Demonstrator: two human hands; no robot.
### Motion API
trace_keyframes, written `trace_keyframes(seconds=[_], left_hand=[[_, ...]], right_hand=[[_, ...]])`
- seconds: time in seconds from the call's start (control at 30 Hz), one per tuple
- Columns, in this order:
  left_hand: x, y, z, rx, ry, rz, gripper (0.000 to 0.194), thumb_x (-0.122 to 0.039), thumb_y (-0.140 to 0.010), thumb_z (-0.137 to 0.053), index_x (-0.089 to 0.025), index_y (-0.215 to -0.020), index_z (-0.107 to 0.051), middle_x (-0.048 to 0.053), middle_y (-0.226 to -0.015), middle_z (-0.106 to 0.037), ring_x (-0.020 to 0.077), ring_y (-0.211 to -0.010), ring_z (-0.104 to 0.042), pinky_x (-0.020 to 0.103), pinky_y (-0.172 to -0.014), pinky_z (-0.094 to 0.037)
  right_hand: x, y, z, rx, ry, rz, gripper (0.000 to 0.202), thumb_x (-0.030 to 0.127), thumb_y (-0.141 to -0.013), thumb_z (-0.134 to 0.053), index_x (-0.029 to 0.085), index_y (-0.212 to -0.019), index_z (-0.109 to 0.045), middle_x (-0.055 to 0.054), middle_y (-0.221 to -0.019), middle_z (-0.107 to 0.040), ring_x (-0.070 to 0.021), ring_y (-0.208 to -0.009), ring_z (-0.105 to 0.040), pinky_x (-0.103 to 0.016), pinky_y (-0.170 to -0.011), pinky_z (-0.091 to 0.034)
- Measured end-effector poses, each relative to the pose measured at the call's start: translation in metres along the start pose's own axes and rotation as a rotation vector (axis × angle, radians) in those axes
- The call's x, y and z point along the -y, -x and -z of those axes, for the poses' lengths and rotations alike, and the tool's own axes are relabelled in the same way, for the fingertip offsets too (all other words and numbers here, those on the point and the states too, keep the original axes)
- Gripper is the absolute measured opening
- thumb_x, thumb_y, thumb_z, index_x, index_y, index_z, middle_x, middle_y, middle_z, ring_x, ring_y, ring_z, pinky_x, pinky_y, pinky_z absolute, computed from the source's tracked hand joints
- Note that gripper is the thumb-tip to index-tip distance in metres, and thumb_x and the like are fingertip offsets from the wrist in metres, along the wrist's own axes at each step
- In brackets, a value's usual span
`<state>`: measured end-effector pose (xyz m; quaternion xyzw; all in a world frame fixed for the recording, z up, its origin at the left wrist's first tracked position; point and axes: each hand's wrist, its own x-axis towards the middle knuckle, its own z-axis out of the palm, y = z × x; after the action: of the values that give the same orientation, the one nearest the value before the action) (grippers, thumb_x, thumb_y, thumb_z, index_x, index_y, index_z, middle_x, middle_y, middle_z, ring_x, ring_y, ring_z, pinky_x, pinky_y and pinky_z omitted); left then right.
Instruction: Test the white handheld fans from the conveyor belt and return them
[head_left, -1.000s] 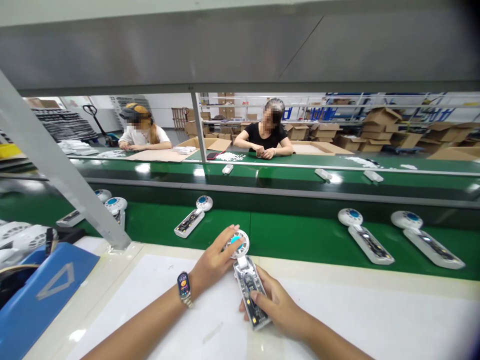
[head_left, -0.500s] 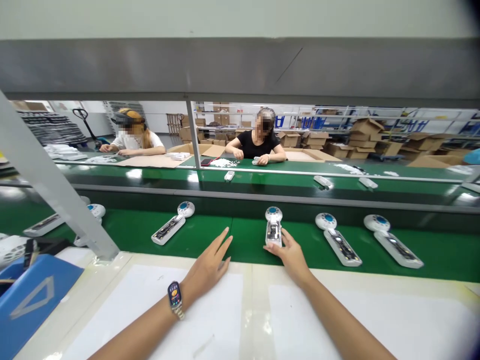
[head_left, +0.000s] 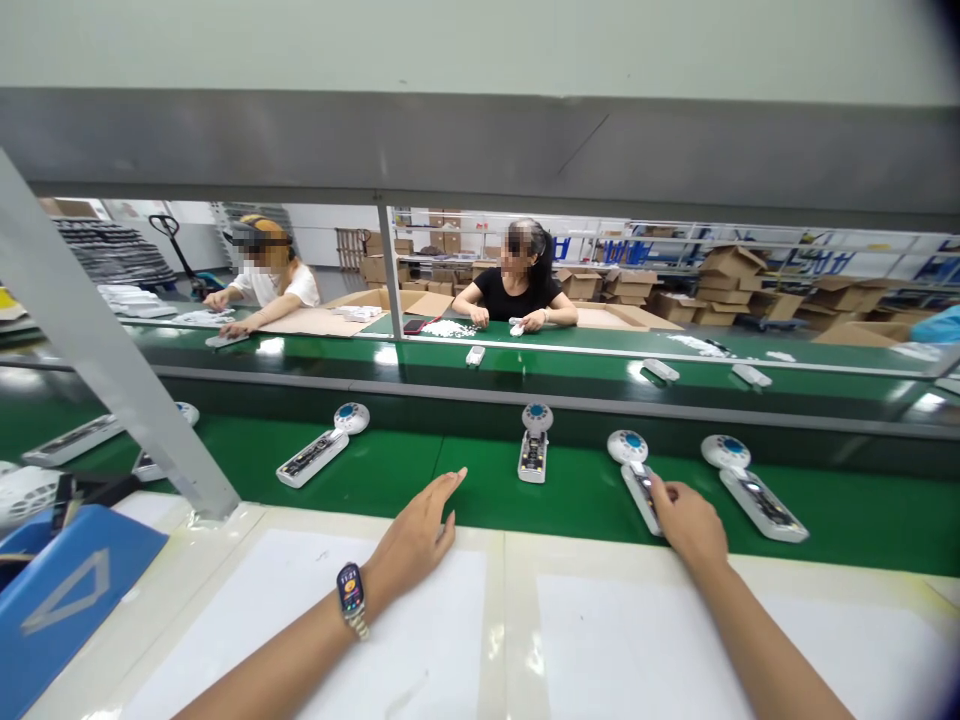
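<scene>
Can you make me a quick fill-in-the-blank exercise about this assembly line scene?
1. The right hand grips a white device lying on the ____ belt.
2. The left hand is open and holds ____.
3. The watch sits on the ____ wrist.

Missing words: green; nothing; left
</scene>
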<state>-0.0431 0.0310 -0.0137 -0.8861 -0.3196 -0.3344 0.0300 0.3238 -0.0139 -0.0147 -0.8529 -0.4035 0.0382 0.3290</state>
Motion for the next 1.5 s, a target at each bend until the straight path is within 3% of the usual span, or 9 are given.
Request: trace_keyframes(seconds=[0.17,0.4,0.5,0.57,0.77,0.9,1.0,1.2,1.5], left_hand=[[-0.002,-0.003,0.003,0.063,0.009,0.022,0.057,-0.013,-0.085,-0.039,-0.018,-0.139,-0.019,0.009,-0.133,-0.044,0.0222,-0.122,-0.041,0.04,-0.098,-0.043],[-0.003,-0.003,0.004,0.037,0.103,-0.005,0.064,-0.007,-0.085,-0.033,-0.015,-0.141,-0.004,0.014,-0.143,-0.028,0.0224,-0.126,-0.037,0.041,-0.102,-0.038],[-0.002,-0.002,0.001,0.015,0.095,-0.01,0.066,-0.01,-0.086,-0.037,-0.015,-0.141,0.0,0.018,-0.145,-0.02,0.0238,-0.126,-0.037,0.042,-0.101,-0.039],[-0.002,-0.002,0.001,0.014,0.075,-0.039,0.067,-0.014,-0.086,-0.041,-0.016,-0.14,-0.002,0.02,-0.145,-0.018,0.0252,-0.127,-0.034,0.042,-0.099,-0.04],[-0.001,0.0,0.002,0.054,0.04,-0.11,0.056,-0.018,-0.087,-0.045,-0.017,-0.137,-0.02,0.022,-0.14,-0.025,0.0281,-0.126,-0.035,0.041,-0.094,-0.044],[0.001,0.002,0.002,0.038,0.036,-0.112,0.05,-0.018,-0.088,-0.045,-0.02,-0.134,-0.028,0.019,-0.139,-0.029,0.0282,-0.124,-0.038,0.041,-0.093,-0.045],[0.002,0.001,0.002,0.018,0.045,-0.123,0.05,-0.02,-0.087,-0.046,-0.021,-0.134,-0.028,0.017,-0.14,-0.028,0.0284,-0.123,-0.039,0.041,-0.093,-0.045],[0.0,0.0,0.004,0.029,0.061,-0.121,0.051,-0.019,-0.087,-0.046,-0.023,-0.134,-0.027,0.015,-0.14,-0.028,0.0278,-0.124,-0.038,0.041,-0.094,-0.044],[0.0,0.001,0.003,0.009,0.079,-0.146,0.055,-0.018,-0.088,-0.046,-0.026,-0.136,-0.022,0.015,-0.142,-0.024,0.0277,-0.125,-0.036,0.043,-0.095,-0.043]], right_hand=[[0.01,0.01,-0.014,0.139,-0.192,-0.002,0.034,0.046,-0.059,-0.062,0.017,-0.078,-0.061,-0.012,-0.074,-0.064,-0.0372,-0.081,-0.059,-0.047,-0.072,-0.041],[0.053,0.061,-0.025,0.323,-0.775,-0.059,0.049,0.05,-0.069,-0.058,0.015,-0.102,-0.047,-0.006,-0.083,-0.066,-0.0213,-0.071,-0.066,-0.033,-0.063,-0.053],[0.08,0.098,-0.029,0.617,-1.148,-0.162,0.05,0.044,-0.068,-0.065,0.017,-0.104,-0.046,-0.002,-0.072,-0.065,-0.0164,-0.053,-0.062,-0.029,-0.051,-0.05],[0.094,0.123,-0.033,0.803,-1.273,-0.187,0.053,0.041,-0.069,-0.064,0.02,-0.113,-0.041,-0.003,-0.082,-0.065,-0.0152,-0.049,-0.061,-0.028,-0.044,-0.048],[0.111,0.171,-0.043,1.21,-1.274,-0.09,0.065,0.045,-0.071,-0.061,0.025,-0.124,-0.03,-0.007,-0.093,-0.061,-0.0165,-0.049,-0.063,-0.027,-0.041,-0.045],[0.111,0.176,-0.044,1.266,-1.257,-0.053,0.067,0.047,-0.073,-0.059,0.025,-0.127,-0.026,-0.004,-0.083,-0.06,-0.0157,-0.051,-0.062,-0.027,-0.044,-0.045],[0.11,0.174,-0.042,1.278,-1.254,-0.069,0.072,0.05,-0.072,-0.06,0.026,-0.129,-0.023,-0.006,-0.088,-0.059,-0.0147,-0.05,-0.06,-0.028,-0.044,-0.044],[0.11,0.174,-0.04,1.278,-1.286,-0.078,0.068,0.048,-0.071,-0.062,0.027,-0.126,-0.027,-0.008,-0.099,-0.056,-0.0131,-0.05,-0.059,-0.03,-0.048,-0.045],[0.107,0.174,-0.042,1.267,-1.27,-0.056,0.07,0.047,-0.073,-0.06,0.026,-0.128,-0.022,-0.005,-0.091,-0.058,-0.0154,-0.054,-0.061,-0.032,-0.052,-0.046]])
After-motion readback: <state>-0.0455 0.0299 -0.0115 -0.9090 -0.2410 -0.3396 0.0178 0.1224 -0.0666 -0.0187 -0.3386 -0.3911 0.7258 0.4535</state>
